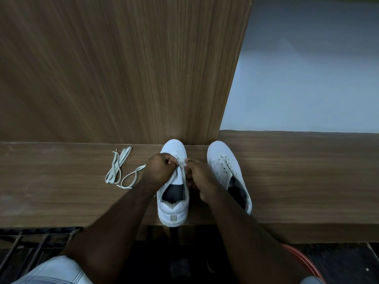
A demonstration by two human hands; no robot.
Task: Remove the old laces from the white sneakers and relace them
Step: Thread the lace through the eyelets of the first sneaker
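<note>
Two white sneakers stand on a wooden shelf (61,201), toes toward the wall. The left sneaker (173,210) is under both hands. My left hand (160,169) pinches a white lace at the eyelets, and a loop of that lace (131,177) trails out to the left. My right hand (196,173) pinches the lace on the other side of the tongue. The right sneaker (225,165) stands beside it with bare eyelets and no lace. A loose bundle of white lace (118,165) lies on the shelf further left.
A wood-grain panel (123,68) rises right behind the shoes, with a pale wall (307,78) to its right. The shelf's front edge runs just under the left sneaker's heel. Below it are dark floor, a metal rack (30,242) and a red rim (303,261).
</note>
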